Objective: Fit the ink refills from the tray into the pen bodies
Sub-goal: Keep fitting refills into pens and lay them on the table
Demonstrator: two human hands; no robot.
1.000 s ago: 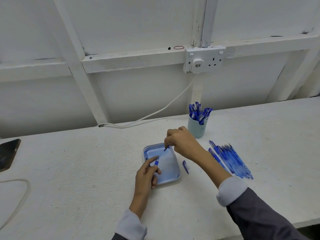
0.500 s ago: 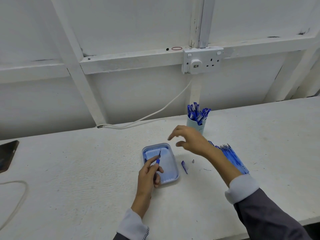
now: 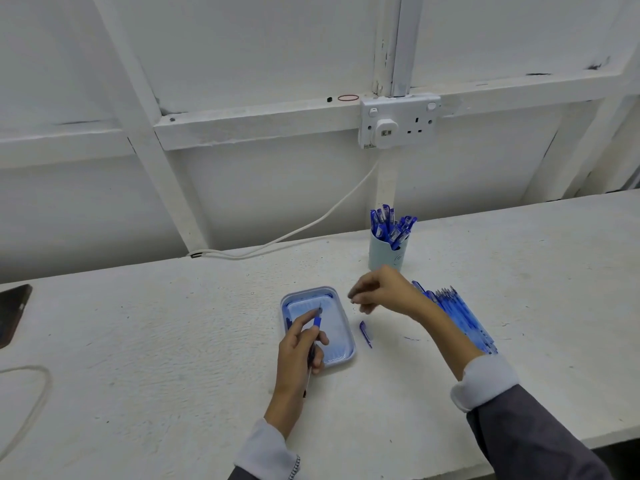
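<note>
A light blue tray lies on the white table. My left hand hovers over its near left side and grips a blue pen body, whose thin tip points up and away over the tray. My right hand hangs just right of the tray with fingers curled downward and blurred; I cannot tell whether they pinch anything. A loose blue pen cap lies between the tray and my right forearm. Several blue pen bodies lie in a row behind that forearm.
A pale green cup full of blue pens stands behind my right hand. A dark phone and a cable loop sit at the table's left edge. A wall socket with a white cord is on the wall behind.
My right hand left the tray and moved right, opened, then curled its fingers down above the table. My left hand kept the pen, which now has its tip sticking out.
</note>
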